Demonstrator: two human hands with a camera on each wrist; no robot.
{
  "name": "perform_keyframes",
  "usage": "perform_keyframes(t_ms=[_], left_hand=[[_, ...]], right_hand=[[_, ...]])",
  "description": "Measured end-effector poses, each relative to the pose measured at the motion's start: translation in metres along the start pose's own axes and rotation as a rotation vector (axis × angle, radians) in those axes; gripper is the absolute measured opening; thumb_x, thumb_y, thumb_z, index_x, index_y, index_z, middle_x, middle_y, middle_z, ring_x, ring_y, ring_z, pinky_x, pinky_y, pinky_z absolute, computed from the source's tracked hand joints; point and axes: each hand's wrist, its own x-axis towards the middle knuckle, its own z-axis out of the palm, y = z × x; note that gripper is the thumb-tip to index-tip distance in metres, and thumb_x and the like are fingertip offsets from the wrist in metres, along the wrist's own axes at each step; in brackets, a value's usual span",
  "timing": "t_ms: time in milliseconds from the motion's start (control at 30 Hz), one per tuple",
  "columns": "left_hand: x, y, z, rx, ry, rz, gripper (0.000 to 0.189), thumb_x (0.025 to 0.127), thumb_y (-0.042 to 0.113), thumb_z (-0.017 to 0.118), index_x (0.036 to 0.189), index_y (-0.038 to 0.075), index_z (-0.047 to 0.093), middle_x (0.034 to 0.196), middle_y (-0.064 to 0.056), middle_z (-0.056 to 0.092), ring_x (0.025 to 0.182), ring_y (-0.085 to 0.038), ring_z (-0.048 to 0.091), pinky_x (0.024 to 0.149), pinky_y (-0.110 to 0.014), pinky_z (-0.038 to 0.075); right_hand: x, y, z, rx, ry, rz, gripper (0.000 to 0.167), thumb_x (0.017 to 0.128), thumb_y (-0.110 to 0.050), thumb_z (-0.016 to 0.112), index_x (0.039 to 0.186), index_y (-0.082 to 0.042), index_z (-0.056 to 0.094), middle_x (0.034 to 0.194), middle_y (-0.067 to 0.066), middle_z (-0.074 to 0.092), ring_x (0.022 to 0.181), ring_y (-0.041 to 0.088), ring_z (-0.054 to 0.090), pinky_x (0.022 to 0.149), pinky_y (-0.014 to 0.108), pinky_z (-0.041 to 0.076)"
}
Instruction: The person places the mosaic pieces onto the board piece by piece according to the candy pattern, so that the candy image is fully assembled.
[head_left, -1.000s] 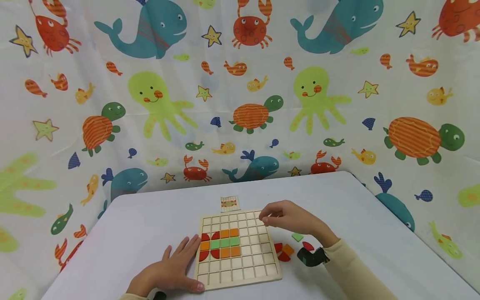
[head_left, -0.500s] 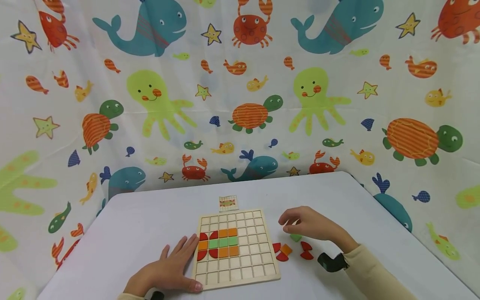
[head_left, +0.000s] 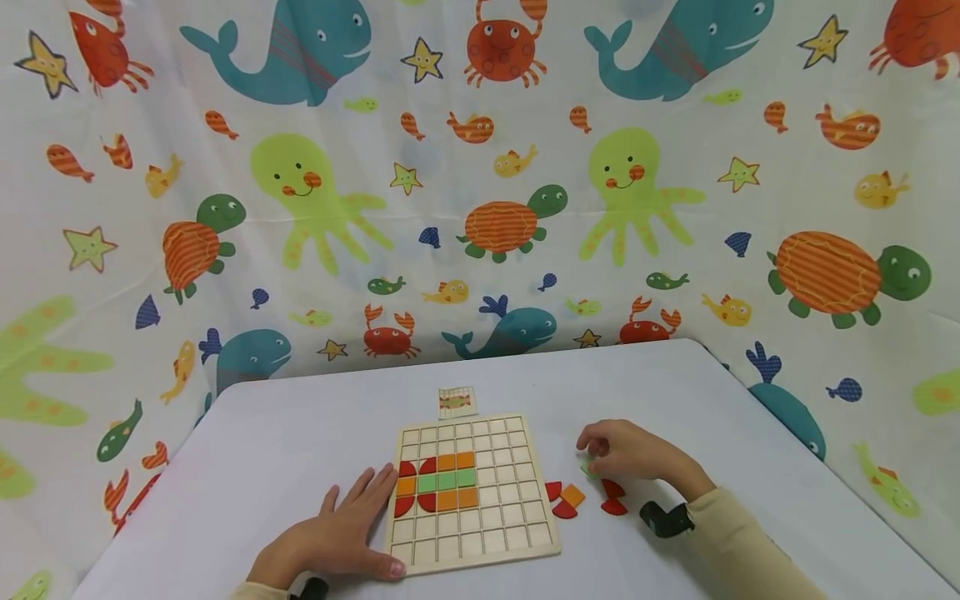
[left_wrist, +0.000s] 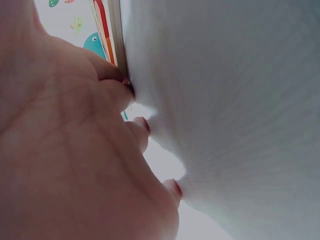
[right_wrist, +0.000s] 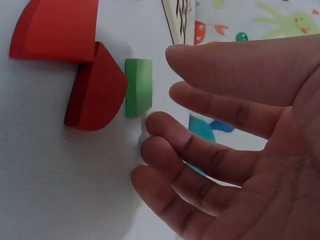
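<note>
On my feed I see a flat, pale board [head_left: 498, 542], wooden by its look, ruled into small squares on the smooth white bench [head_left: 300, 433]. Toward its left side sit glossy red wedges [head_left: 427, 502] with rounded edges, orange squares [head_left: 447, 500] and green squares [head_left: 447, 480]. Off the right edge lie more wedges and a tilted orange tile [head_left: 573, 496]; near them is a thick, smooth green tile [right_wrist: 142, 87]. My right hand [head_left: 630, 454] reaches there, thumb well parted from the loosely bent fingers, gripping nothing (whether a fingertip grazes the green tile, I can't tell). My left hand [head_left: 333, 533] has its fingers spread wide, touching the board's left edge, thumb at the near corner.
</note>
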Motion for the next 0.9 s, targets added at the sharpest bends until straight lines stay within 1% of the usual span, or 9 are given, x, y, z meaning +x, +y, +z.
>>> perform_keyframes(t_ms=[133, 267, 367, 467, 533, 700, 833, 900], left_hand=[[-0.001, 0.001, -0.001, 0.000, 0.002, 0.009, 0.133, 0.070, 0.064, 0.092, 0.171, 0.009, 0.024, 0.177, -0.014, 0.019, 0.162, -0.044, 0.005, 0.118, -0.078, -0.009], [-0.002, 0.001, -0.002, -0.004, 0.007, 0.017, 0.133, 0.070, 0.064, 0.092, 0.171, 0.008, 0.025, 0.177, -0.014, 0.020, 0.162, -0.044, 0.006, 0.119, -0.077, -0.007], [-0.001, 0.000, -0.002, -0.001, 0.010, 0.019, 0.134, 0.070, 0.065, 0.092, 0.171, 0.008, 0.025, 0.177, -0.014, 0.019, 0.162, -0.044, 0.006, 0.119, -0.078, -0.007], [-0.001, 0.000, -0.002, 0.003, 0.012, 0.020, 0.135, 0.070, 0.065, 0.092, 0.171, 0.008, 0.024, 0.177, -0.014, 0.019, 0.162, -0.044, 0.005, 0.119, -0.078, -0.008], [-0.001, 0.000, -0.001, 0.006, 0.014, 0.021, 0.135, 0.069, 0.066, 0.092, 0.171, 0.008, 0.024, 0.177, -0.014, 0.019, 0.162, -0.044, 0.005, 0.119, -0.078, -0.007], [-0.001, 0.001, -0.001, 0.006, 0.014, 0.018, 0.134, 0.069, 0.065, 0.092, 0.171, 0.008, 0.025, 0.177, -0.014, 0.019, 0.162, -0.044, 0.005, 0.119, -0.078, -0.008], [-0.001, 0.001, 0.000, 0.009, 0.014, 0.019, 0.133, 0.070, 0.064, 0.092, 0.171, 0.009, 0.025, 0.177, -0.014, 0.019, 0.162, -0.044, 0.006, 0.119, -0.078, -0.007], [-0.001, 0.001, 0.000, 0.010, 0.013, 0.026, 0.133, 0.070, 0.063, 0.092, 0.171, 0.008, 0.025, 0.177, -0.014, 0.019, 0.162, -0.044, 0.005, 0.118, -0.078, -0.007]], right_hand=[[0.000, 0.002, 0.000, -0.012, 0.000, 0.001, 0.017, 0.091, -0.006, 0.082, 0.105, -0.011, 0.073, 0.092, -0.001, 0.063, 0.088, 0.021, 0.057, 0.077, 0.037, 0.057], [-0.001, 0.002, 0.000, -0.020, -0.006, 0.005, 0.017, 0.090, -0.006, 0.083, 0.104, -0.011, 0.073, 0.092, 0.000, 0.061, 0.088, 0.021, 0.056, 0.076, 0.037, 0.056], [0.000, -0.001, 0.001, -0.016, -0.014, 0.022, 0.019, 0.090, -0.008, 0.084, 0.106, -0.012, 0.073, 0.094, 0.000, 0.062, 0.090, 0.021, 0.057, 0.079, 0.039, 0.058], [0.000, -0.005, 0.002, -0.019, -0.029, 0.022, 0.023, 0.090, -0.010, 0.086, 0.108, -0.013, 0.073, 0.099, 0.000, 0.064, 0.094, 0.022, 0.058, 0.084, 0.041, 0.058], [0.000, -0.009, 0.002, -0.038, -0.037, 0.006, 0.024, 0.089, -0.011, 0.087, 0.109, -0.015, 0.074, 0.103, -0.001, 0.065, 0.100, 0.022, 0.057, 0.087, 0.043, 0.058], [-0.004, -0.019, 0.006, -0.081, -0.069, -0.054, 0.024, 0.088, -0.013, 0.087, 0.108, -0.020, 0.077, 0.113, -0.004, 0.065, 0.112, 0.025, 0.054, 0.092, 0.047, 0.057], [-0.007, -0.024, 0.011, -0.105, -0.122, -0.100, 0.023, 0.086, -0.010, 0.087, 0.102, -0.022, 0.077, 0.108, -0.006, 0.064, 0.111, 0.024, 0.053, 0.091, 0.047, 0.056], [-0.008, -0.025, 0.014, -0.136, -0.137, -0.113, 0.024, 0.085, -0.009, 0.088, 0.099, -0.024, 0.077, 0.105, -0.008, 0.062, 0.109, 0.023, 0.052, 0.089, 0.044, 0.056]])
